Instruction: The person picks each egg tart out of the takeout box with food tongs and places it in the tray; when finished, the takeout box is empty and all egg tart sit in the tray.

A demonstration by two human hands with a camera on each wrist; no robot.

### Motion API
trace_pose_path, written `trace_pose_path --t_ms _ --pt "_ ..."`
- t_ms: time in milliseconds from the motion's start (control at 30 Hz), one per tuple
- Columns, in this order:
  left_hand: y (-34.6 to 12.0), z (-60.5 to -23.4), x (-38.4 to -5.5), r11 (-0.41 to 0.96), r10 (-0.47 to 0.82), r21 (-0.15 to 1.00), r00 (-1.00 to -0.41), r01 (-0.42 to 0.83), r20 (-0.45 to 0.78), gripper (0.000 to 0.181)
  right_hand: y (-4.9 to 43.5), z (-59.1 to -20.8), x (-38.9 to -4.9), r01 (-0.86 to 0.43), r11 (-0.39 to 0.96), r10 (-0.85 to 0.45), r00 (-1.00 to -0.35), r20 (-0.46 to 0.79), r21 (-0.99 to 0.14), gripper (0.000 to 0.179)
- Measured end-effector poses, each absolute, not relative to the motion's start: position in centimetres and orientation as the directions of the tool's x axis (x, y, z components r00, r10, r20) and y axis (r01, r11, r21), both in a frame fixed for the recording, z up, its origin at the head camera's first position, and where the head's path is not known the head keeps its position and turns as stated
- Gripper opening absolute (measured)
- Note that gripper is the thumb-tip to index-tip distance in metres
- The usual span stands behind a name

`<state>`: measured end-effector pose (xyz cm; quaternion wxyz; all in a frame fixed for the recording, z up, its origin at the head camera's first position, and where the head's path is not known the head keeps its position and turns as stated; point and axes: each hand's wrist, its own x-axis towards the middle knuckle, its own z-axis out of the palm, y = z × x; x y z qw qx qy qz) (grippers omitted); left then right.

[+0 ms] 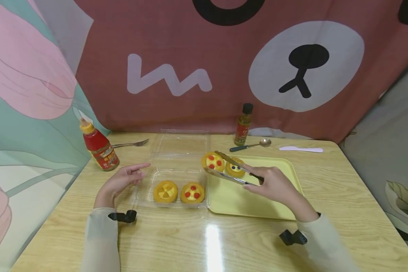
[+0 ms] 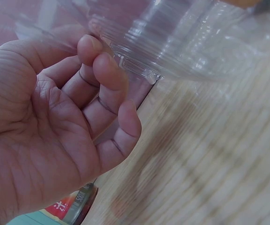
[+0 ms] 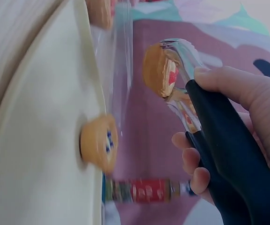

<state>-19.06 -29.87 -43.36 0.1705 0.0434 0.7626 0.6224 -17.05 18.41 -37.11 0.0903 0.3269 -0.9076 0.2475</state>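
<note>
My right hand [image 1: 273,183] grips metal tongs [image 3: 226,140] by their black handles. Between the tong tips is an egg tart with red dots [image 1: 209,158], raised above the tray in the right wrist view. A second tart with dark blue dots [image 3: 99,143] sits on the yellow tray [image 1: 255,207]. To the left, a clear plastic box [image 1: 141,200] lies with its lid folded back; inside are a plain yellow tart [image 1: 165,192] and another red-dotted tart [image 1: 192,193]. My left hand [image 1: 124,181] hovers at the box's left side, fingers loosely bent and index finger stretched out.
A red sauce bottle [image 1: 103,153] stands at the left, with a fork [image 1: 132,144] beside it. Along the back are a small black-capped bottle [image 1: 243,126], a spoon [image 1: 251,146] and a pale purple knife [image 1: 300,149]. A printed cloth [image 1: 176,109] hangs behind the table.
</note>
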Motion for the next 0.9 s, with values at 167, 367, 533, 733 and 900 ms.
trace_pose_path --t_ms 167,367,533,733,900 --pt "-29.8 -43.3 -19.1 0.23 0.279 0.962 -0.937 -0.149 -0.212 0.053 21.4 -37.0 -16.7 -0.615 0.705 -0.505 -0.785 0.358 -0.353 0.056" --pt "-29.9 -43.4 -19.1 0.228 0.278 0.962 -0.937 -0.148 -0.21 0.054 24.5 -37.3 -16.5 -0.598 0.728 -0.467 -0.79 0.397 -0.334 0.054" --pt "-29.8 -43.5 -19.1 0.218 0.281 0.965 -0.937 -0.149 -0.208 0.053 26.6 -37.6 -16.1 -0.527 0.768 -0.401 -0.839 0.368 -0.364 0.055" --pt "-29.7 -43.3 -19.1 0.21 0.281 0.967 -0.938 -0.147 -0.204 0.055 28.5 -38.3 -15.9 -0.402 0.83 -0.319 -0.911 0.261 -0.388 0.058" --pt "-29.7 -43.2 -19.0 0.213 0.284 0.967 -0.938 -0.142 -0.2 0.054 29.6 -38.9 -15.6 -0.349 0.85 -0.291 -0.935 0.202 -0.395 0.06"
